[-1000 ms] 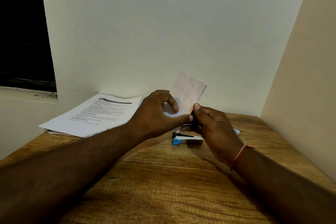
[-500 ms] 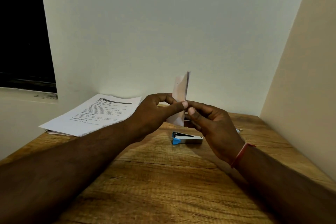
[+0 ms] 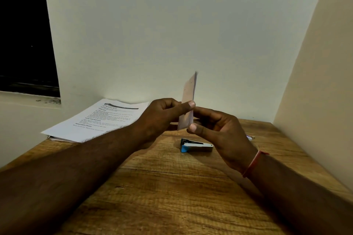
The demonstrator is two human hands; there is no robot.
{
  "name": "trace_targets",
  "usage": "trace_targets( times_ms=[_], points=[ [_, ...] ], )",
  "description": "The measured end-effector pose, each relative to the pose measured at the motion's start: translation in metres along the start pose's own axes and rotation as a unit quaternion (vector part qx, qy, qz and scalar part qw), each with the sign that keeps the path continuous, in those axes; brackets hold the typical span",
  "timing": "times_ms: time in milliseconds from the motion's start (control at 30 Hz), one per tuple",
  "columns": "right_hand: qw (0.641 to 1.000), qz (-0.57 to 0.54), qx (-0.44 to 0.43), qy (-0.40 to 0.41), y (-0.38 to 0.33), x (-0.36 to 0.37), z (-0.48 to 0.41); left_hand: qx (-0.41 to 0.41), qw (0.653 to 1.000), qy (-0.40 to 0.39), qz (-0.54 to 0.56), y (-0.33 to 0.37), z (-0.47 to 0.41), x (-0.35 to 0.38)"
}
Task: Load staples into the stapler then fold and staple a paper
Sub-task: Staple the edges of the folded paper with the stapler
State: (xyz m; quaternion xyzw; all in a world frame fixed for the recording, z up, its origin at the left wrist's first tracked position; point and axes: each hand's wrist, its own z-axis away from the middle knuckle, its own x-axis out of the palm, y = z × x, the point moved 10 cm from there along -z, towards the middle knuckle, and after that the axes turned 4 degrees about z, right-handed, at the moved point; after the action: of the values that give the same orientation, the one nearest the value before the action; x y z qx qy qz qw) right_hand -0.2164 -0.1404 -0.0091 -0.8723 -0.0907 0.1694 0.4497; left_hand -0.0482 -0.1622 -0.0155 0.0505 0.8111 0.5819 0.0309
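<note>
Stapler (image 3: pixel 196 145) on table (image 3: pixel 172 187), papers (image 3: pixel 99 118) far left.

We take this for a plain desk corner in a home or small office; which of the two we cannot tell. A wood-grain desk (image 3: pixel 172 196) is set into the corner where a bare white wall (image 3: pixel 172 34) meets a cream side wall (image 3: pixel 315 101). A dark window (image 3: pixel 23 34) with a dusty sill (image 3: pixel 28 101) sits at the left. On the desk lie a stack of printed sheets (image 3: pixel 95 120) with typed headings, and a small stapler (image 3: pixel 196 146) with a blue end. Office stationery and bare painted walls are all that mark the place; lighting is dim.
</note>
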Motion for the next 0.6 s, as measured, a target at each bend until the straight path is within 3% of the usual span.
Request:
trace_targets(
  times_ms=[300, 600],
  points=[
    [0.999, -0.038, 0.018, 0.01, 0.002, -0.004, 0.0, 0.001, 0.999, -0.032, 0.001, -0.003, 0.001, 0.005],
    [0.989, 0.012, 0.051, 0.135, 0.009, -0.028, 0.002, 0.132, 0.973, -0.007, -0.189, 0.023, 0.005, 0.012]
  ],
)
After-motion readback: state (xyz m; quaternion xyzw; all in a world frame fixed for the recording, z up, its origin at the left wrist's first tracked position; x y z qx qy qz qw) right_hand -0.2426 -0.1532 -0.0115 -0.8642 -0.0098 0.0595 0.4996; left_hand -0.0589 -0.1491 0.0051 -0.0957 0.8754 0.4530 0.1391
